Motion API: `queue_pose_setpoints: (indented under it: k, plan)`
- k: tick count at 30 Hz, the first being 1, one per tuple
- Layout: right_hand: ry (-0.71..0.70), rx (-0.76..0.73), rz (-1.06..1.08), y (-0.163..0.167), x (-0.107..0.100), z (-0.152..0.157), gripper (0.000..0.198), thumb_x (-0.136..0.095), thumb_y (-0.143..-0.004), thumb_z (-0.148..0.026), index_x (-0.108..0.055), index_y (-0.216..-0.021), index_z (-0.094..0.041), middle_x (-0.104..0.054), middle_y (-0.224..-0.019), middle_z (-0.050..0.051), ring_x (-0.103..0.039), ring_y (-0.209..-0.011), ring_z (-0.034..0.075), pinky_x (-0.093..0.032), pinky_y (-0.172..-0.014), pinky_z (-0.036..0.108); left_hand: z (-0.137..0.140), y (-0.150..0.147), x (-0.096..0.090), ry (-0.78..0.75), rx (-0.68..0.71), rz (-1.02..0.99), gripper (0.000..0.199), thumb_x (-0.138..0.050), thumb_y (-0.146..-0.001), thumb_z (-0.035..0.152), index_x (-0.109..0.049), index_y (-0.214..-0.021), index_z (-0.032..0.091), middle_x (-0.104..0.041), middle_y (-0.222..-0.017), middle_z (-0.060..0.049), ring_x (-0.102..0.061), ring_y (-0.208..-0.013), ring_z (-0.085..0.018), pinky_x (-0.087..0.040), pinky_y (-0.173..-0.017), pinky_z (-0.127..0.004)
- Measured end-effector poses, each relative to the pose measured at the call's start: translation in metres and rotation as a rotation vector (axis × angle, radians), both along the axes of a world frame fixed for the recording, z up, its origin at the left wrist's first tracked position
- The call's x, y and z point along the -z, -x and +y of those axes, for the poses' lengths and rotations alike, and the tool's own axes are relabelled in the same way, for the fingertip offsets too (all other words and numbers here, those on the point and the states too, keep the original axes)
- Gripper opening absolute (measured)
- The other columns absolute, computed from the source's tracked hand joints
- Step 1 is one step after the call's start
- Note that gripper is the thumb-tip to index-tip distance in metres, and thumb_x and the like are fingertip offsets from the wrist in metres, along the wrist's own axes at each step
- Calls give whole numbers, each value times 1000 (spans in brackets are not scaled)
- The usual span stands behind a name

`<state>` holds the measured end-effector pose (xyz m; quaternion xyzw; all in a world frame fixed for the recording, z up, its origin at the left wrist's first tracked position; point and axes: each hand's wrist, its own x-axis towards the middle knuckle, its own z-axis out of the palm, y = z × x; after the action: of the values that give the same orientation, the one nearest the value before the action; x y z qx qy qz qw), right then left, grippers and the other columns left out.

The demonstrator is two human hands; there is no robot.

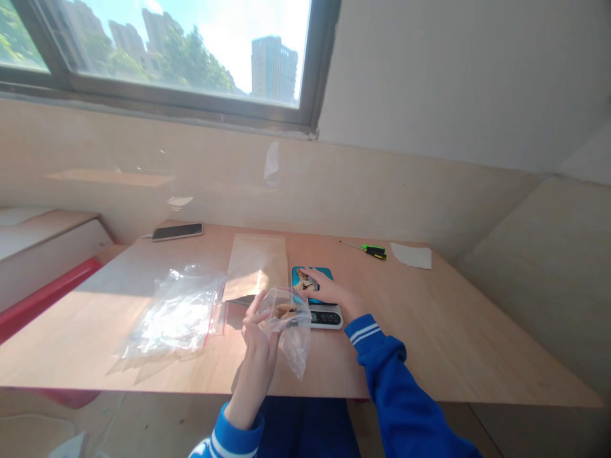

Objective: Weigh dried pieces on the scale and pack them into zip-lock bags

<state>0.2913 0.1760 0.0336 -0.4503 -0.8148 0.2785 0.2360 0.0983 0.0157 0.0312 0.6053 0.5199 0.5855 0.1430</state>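
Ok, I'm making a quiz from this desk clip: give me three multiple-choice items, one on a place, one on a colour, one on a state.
1. Where is the phone?
A. far left of the table
B. on the scale
C. in the bag

2. What colour is the scale top?
A. red
B. blue
C. yellow

3. What is the left hand doing?
A. resting flat
B. holding up a clear bag
C. holding the screwdriver

A: it lies near the wall at left.
B: blue shows beside the right hand.
B: its fingers pinch the bag's mouth.

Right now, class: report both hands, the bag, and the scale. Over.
Left hand holds clear bag, brown pieces inside. Right hand on pieces atop blue scale. Pile of bags lies left.
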Motion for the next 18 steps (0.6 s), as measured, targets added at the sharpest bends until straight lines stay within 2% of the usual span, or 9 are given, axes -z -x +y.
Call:
queue_pose_setpoints:
  k: [6, 8, 12, 15, 18]
  plan:
    - [-63, 36, 14, 0, -9, -10, 40, -72, -75, -25, -63, -114, -18, -65, -117, 11, -60, -110, 25, -45, -99, 43, 4, 4, 4, -12, -53, -29, 14, -52, -89, 25, -41, -99, 24, -44, -143, -16, -48, -129, -27, -43, -98, -59]
    - [-84, 52, 10, -1, -11, -14, 36, -73, -73, -23, -65, -108, -17, -66, -112, 11, -61, -106, 24, -46, -96, 42, 5, 5, 5, -12, -57, -22, 15, -52, -89, 26, -41, -98, 24, -44, -142, -15, -47, -130, -26, -43, -99, -57]
    - [-81, 87, 36, -2, -9, -18, 35, -74, -71, -24, -66, -104, -20, -61, -123, 10, -54, -119, 27, -41, -101, 44, 4, 6, 3, -14, -51, -22, 14, -51, -90, 25, -41, -99, 23, -44, -143, -14, -47, -130, -24, -42, -100, -55]
    - [-37, 103, 48, -2, -8, -19, 35, -73, -72, -24, -63, -106, -20, -64, -116, 9, -58, -110, 25, -44, -95, 41, 3, 6, 1, 7, -60, -56, 14, -52, -89, 28, -42, -97, 23, -45, -142, -15, -47, -129, -24, -41, -101, -55]
    - [-98, 153, 41, -1, -6, -19, 36, -75, -68, -23, -63, -102, -20, -65, -106, 7, -58, -103, 24, -45, -91, 39, 3, 5, 0, 16, -73, -103, 15, -54, -88, 29, -42, -94, 23, -46, -141, -15, -47, -129, -25, -39, -104, -56]
